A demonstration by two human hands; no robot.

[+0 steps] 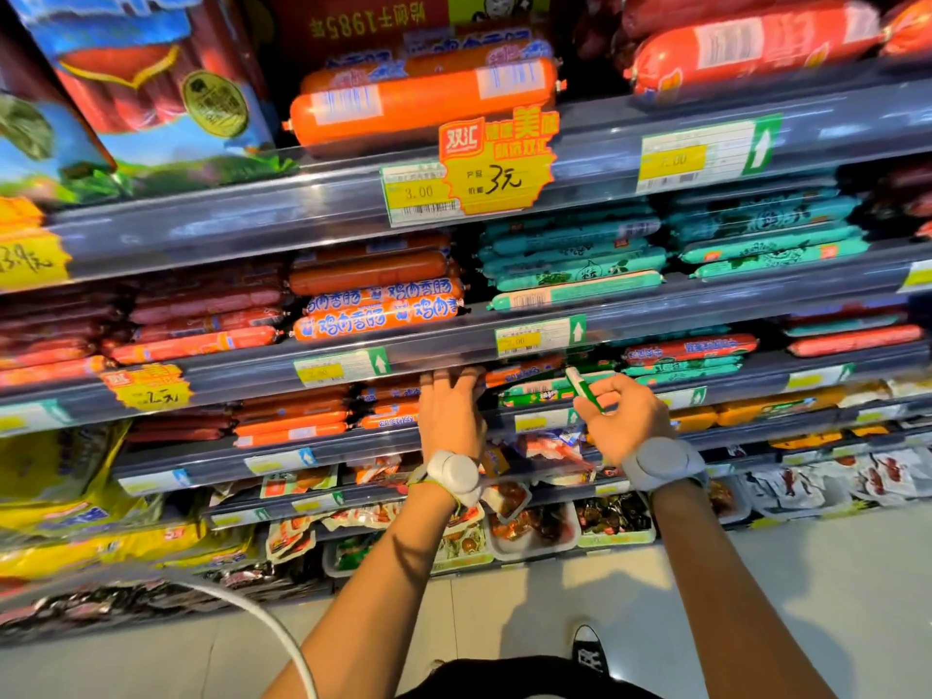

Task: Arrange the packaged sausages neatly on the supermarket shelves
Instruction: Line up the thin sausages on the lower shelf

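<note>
Two hands: right hand grips a green sausage; left hand's grip unclear inside shelf.

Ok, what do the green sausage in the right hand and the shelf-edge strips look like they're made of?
Green sausage in the right hand: probably thin glossy plastic film casing, going by its sheen and printing. Shelf-edge strips: apparently clear glossy plastic, with price labels visible through them and streaky reflections.

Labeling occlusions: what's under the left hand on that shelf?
Orange sausages show left of the left hand, green ones right. Directly beneath is covered; its fingertips are hidden behind the shelf rail.
</note>
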